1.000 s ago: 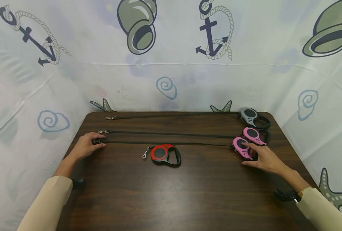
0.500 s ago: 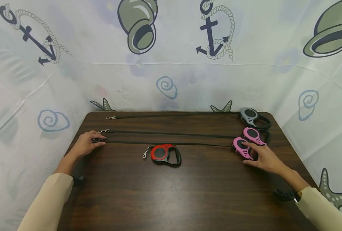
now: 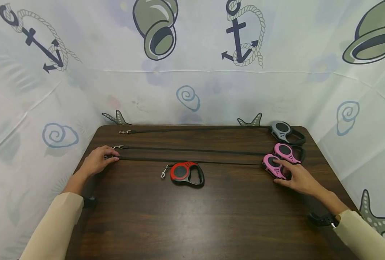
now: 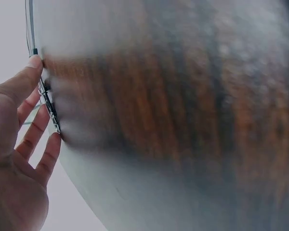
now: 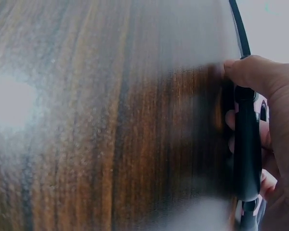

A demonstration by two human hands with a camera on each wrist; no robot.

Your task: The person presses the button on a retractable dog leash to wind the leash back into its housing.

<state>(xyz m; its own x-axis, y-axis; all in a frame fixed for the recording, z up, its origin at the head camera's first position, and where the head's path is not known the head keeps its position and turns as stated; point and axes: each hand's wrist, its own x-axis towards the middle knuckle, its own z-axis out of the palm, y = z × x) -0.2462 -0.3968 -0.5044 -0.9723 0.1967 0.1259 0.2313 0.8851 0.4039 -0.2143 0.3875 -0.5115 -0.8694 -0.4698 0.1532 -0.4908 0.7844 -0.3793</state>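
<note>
In the head view my left hand [image 3: 96, 160] holds the snap clip [image 4: 49, 106] at the left end of the nearest black leash cord [image 3: 185, 161]. The left wrist view shows the thumb at the strap end and fingertips along the clip, which the hand partly hides in the head view. At the cord's other end my right hand [image 3: 298, 177] grips a pink retractable leash [image 3: 272, 166], fingers over its top and thumb at the near side. Its black handle [image 5: 247, 149] shows in the right wrist view. A second pink leash [image 3: 286, 152] lies just behind, touching or nearly touching it.
Near the table's [image 3: 192, 224] middle lies a red retractable leash [image 3: 180, 171] with its silver clip [image 3: 163, 172] beside it. A grey retractable leash [image 3: 281, 130] sits at the back right, its cord stretched left. The second pink leash's cord [image 3: 192, 150] is stretched likewise. A patterned cloth [image 3: 192, 54] surrounds the table.
My left fingers and thumb have closed a little further over the clip, covering more of it. The right hand and the leashes stay in place.
</note>
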